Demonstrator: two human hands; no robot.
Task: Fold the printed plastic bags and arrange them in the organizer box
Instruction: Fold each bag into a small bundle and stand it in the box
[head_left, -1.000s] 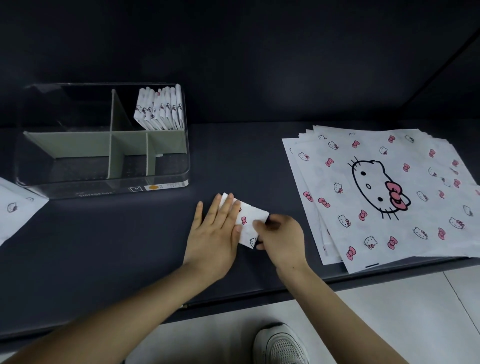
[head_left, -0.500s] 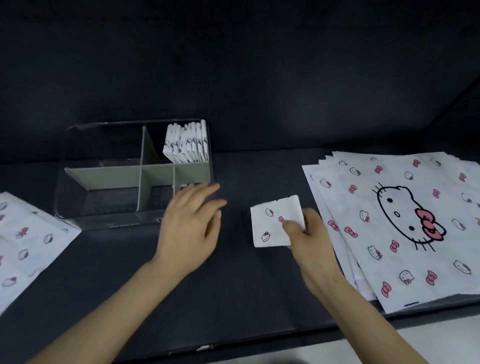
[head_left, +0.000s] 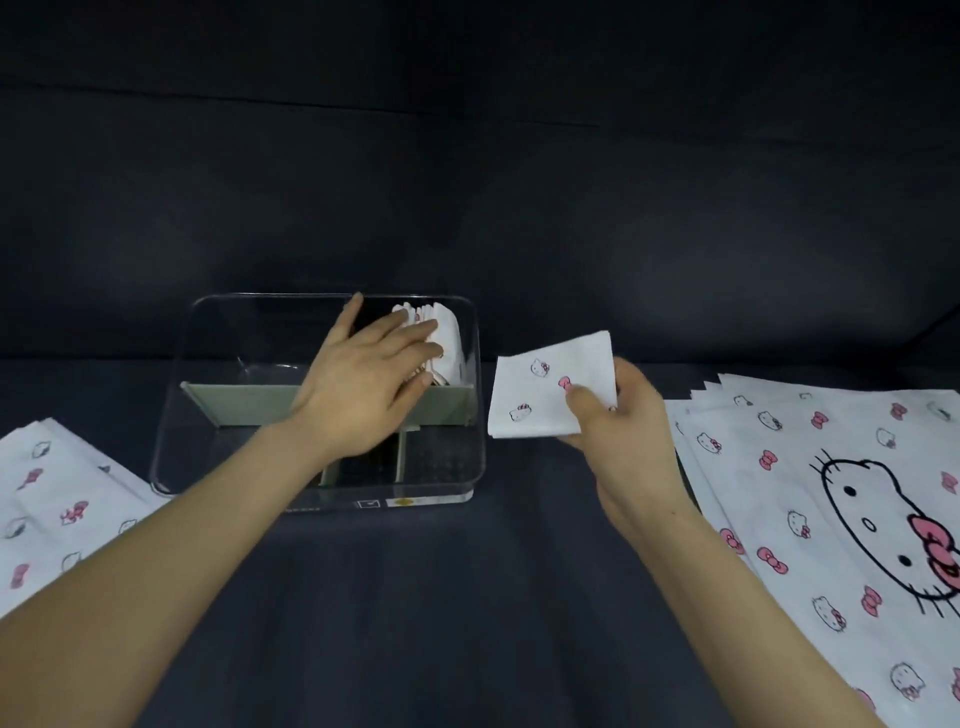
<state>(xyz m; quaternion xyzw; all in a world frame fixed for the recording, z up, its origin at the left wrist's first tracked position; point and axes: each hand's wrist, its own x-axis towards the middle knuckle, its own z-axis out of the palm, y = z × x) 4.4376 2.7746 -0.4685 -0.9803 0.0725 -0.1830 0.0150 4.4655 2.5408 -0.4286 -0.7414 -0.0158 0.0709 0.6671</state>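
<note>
a dark grey tabletop (head_left: 415, 597) runs back to a dark, dimly lit wall (head_left: 467, 156) behind it.

Under me, a flat dark grey matte tabletop (head_left: 467, 597); behind it a dark navy backdrop wall (head_left: 467, 156) with faint horizontal creases, meeting the tabletop in a straight line; light dim and soft, brightest near me, falling off toward the top.

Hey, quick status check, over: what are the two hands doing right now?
Hands: left hand flat against filed bags in organizer box, back right compartment; right hand pinches folded bag beside the box. Nothing between bag and box.
</note>
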